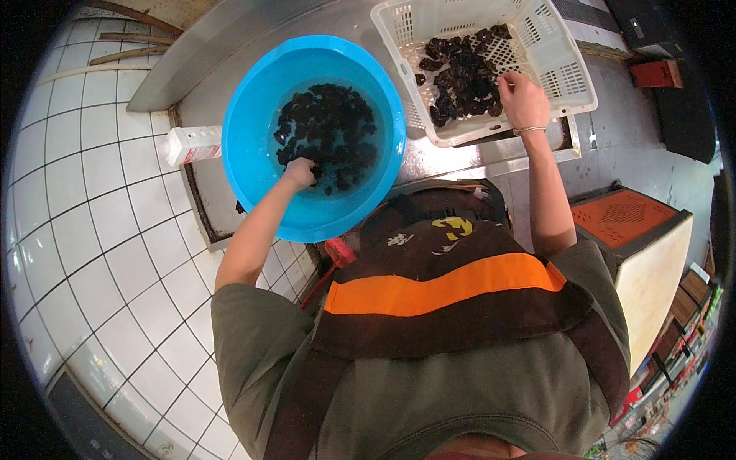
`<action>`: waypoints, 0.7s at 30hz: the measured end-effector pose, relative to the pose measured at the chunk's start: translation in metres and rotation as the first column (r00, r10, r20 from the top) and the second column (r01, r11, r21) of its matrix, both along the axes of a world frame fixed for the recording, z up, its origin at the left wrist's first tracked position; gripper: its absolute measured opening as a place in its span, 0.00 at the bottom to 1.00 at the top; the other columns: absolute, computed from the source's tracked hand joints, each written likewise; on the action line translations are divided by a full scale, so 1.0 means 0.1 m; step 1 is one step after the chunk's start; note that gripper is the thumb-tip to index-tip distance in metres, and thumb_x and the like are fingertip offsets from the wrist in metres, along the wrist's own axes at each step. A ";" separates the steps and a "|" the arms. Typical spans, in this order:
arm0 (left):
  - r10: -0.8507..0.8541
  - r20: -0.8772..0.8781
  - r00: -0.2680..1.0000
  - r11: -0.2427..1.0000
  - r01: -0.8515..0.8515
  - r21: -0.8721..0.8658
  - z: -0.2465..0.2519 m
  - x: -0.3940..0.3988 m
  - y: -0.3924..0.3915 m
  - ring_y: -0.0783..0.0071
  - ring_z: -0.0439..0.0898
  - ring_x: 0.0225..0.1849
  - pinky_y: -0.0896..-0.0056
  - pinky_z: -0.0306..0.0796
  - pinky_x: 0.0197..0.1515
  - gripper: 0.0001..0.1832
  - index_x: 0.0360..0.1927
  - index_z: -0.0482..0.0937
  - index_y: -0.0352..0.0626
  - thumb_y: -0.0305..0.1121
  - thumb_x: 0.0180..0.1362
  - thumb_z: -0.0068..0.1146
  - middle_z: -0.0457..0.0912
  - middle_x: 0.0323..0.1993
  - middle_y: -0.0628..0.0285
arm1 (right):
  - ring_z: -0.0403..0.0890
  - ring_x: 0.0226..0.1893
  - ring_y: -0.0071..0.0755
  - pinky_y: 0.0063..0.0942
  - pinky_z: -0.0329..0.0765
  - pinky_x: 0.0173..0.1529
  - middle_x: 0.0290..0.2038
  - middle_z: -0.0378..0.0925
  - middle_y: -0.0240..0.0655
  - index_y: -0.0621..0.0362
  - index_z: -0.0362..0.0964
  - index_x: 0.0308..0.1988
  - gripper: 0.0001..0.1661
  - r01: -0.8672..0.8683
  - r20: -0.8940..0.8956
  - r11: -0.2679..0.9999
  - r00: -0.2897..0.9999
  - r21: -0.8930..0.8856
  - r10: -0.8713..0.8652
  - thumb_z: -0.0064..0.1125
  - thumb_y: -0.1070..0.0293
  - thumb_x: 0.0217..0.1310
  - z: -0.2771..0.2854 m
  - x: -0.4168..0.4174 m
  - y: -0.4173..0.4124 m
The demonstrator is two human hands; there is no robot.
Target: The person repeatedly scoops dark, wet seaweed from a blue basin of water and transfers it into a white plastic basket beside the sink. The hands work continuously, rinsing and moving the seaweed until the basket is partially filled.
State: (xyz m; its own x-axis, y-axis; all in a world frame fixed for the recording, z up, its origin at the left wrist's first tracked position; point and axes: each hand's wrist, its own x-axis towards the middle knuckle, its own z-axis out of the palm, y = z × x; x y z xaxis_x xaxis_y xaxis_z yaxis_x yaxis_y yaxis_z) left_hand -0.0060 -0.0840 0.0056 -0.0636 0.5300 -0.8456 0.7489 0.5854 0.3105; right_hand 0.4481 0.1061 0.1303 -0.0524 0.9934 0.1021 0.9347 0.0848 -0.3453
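Dark, frilly pieces that look like wood ear fungus [328, 115] lie in cloudy water inside a round blue plastic basin [247, 98]. My left hand [300, 172] reaches into the near side of this basin, its fingers curled around a dark clump at the water. To the right, a white perforated plastic basket [555, 52] holds more of the same dark pieces [466, 80] on its floor. Over the basket's right half is my right hand [526, 102], fingers bent downward and a bracelet at the wrist. Whether its fingertips pinch a piece is hidden.
Basin and basket rest on a stainless steel counter [422, 152] with a raised edge. A white plastic bottle [195, 145] stands left of the basin, by the tiled wall [98, 230]. An orange-topped unit [627, 215] is near my right elbow. A red object [340, 253] hangs below the basin.
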 end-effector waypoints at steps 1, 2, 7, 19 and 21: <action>-0.186 -0.022 0.982 0.983 0.186 0.007 0.05 0.02 0.02 0.50 0.80 0.44 0.55 0.77 0.43 0.20 0.43 0.79 0.35 0.32 0.46 0.67 0.79 0.47 0.47 | 0.82 0.32 0.47 0.40 0.77 0.37 0.30 0.82 0.38 0.48 0.80 0.37 0.14 0.000 0.009 1.000 1.000 0.002 0.000 0.56 0.53 0.58 -0.02 0.01 0.01; -0.364 -0.045 0.930 0.931 0.365 0.011 0.11 0.05 0.04 0.48 0.80 0.45 0.54 0.77 0.45 0.20 0.45 0.79 0.37 0.31 0.47 0.65 0.78 0.48 0.46 | 0.82 0.32 0.47 0.40 0.77 0.37 0.30 0.82 0.38 0.48 0.80 0.36 0.14 -0.001 0.019 1.000 1.000 0.003 0.001 0.56 0.53 0.58 -0.04 0.02 0.01; -0.289 -0.377 0.880 0.917 0.368 0.154 0.46 0.17 0.11 0.51 0.81 0.42 0.54 0.75 0.44 0.10 0.35 0.82 0.38 0.34 0.53 0.58 0.82 0.37 0.46 | 0.82 0.31 0.48 0.40 0.77 0.36 0.29 0.82 0.39 0.49 0.80 0.36 0.14 -0.001 -0.002 1.000 1.000 0.025 0.001 0.56 0.53 0.59 -0.06 0.01 0.01; 0.030 0.639 0.769 0.925 -0.264 0.274 2.27 1.64 1.29 0.70 0.80 0.44 0.73 0.76 0.44 0.30 0.58 0.69 0.37 0.54 0.67 0.42 0.78 0.47 0.58 | 0.82 0.32 0.49 0.42 0.77 0.37 0.30 0.82 0.39 0.49 0.80 0.36 0.14 -0.005 -0.011 1.000 1.000 0.028 0.005 0.56 0.53 0.59 -0.08 0.03 0.02; -0.072 0.637 0.767 0.884 -0.246 0.397 2.39 1.86 1.35 0.67 0.79 0.50 0.70 0.76 0.47 0.33 0.65 0.60 0.38 0.54 0.67 0.42 0.75 0.53 0.55 | 0.82 0.32 0.49 0.42 0.77 0.37 0.30 0.81 0.39 0.49 0.80 0.36 0.14 -0.007 -0.027 1.000 1.000 0.030 0.007 0.56 0.53 0.58 -0.07 0.02 0.02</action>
